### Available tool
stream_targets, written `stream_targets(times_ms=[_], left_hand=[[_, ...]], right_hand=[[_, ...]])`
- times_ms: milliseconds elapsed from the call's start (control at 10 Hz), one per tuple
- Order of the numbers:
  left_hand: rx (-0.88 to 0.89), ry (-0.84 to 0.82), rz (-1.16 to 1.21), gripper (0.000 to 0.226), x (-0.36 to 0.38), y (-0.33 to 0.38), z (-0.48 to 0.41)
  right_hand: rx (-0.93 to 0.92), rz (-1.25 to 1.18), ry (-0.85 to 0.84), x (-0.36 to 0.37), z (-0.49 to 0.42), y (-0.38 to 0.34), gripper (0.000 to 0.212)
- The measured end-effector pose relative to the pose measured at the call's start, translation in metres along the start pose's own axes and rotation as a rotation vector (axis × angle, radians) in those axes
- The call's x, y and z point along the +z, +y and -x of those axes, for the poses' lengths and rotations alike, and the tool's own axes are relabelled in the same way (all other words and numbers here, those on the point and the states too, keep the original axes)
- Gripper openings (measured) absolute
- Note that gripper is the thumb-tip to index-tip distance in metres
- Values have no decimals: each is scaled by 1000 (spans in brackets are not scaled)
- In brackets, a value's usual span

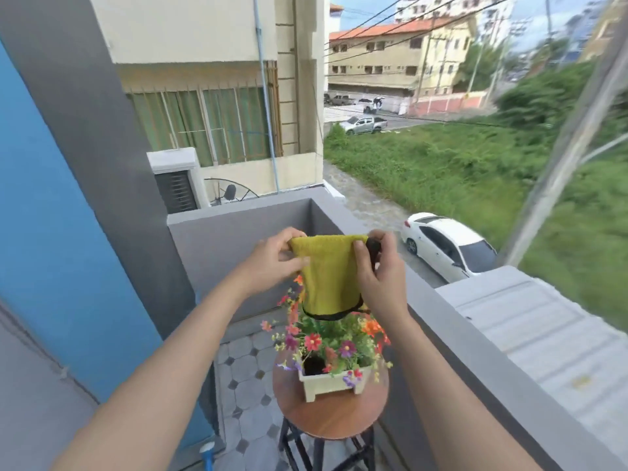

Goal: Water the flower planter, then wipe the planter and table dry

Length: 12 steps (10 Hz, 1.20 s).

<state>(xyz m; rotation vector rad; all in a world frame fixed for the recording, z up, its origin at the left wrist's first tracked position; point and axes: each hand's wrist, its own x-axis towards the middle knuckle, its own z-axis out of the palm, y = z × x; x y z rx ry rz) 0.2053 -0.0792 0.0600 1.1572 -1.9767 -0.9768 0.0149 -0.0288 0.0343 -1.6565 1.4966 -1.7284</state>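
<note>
A yellow cloth (328, 277) with a dark edge hangs stretched between both hands, high above the planter. My left hand (275, 258) pinches its top left corner; my right hand (379, 266) grips the top right corner and side. Below stands a white rectangular planter (331, 382) full of colourful flowers (326, 338), with dark soil showing at its left end. It rests on a small round wooden table (336, 419) with black legs. The cloth's lower edge hangs just over the flower tops.
A grey balcony wall (452, 334) runs along the right and far side, close to the table. A blue and grey wall (68, 232) closes the left. The floor is tiled (244, 368). A blue and white object (207, 452) stands at the bottom left.
</note>
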Motion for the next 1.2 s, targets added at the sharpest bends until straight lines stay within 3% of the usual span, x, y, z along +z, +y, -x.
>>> stream_targets(times_ms=[100, 200, 300, 500, 600, 800, 900, 1000, 1100, 1200], left_hand=[[78, -110, -64, 16, 40, 13, -36], [215, -327, -170, 8, 115, 41, -78], [303, -439, -304, 11, 168, 51, -99], [374, -728, -526, 20, 296, 50, -125], [383, -788, -671, 25, 350, 54, -132], [376, -766, -856, 27, 424, 46, -137], [420, -650, -858, 25, 442, 42, -135], [380, -571, -609, 28, 455, 23, -127], [380, -728, -609, 35, 458, 6, -115], [401, -824, -698, 45, 461, -10, -110]], right_hand=[[33, 82, 132, -51, 3, 22, 11], [159, 174, 302, -131, 27, 54, 18], [264, 224, 390, -173, 52, 71, 25], [527, 309, 519, -231, 117, 123, 11], [728, 299, 581, -253, 140, 163, 11], [908, 435, 523, -283, 154, 212, 11], [920, 540, 471, -294, 153, 225, 10], [895, 675, 325, -305, 153, 245, 21], [843, 720, 187, -302, 158, 255, 21], [819, 755, 170, -303, 152, 264, 20]])
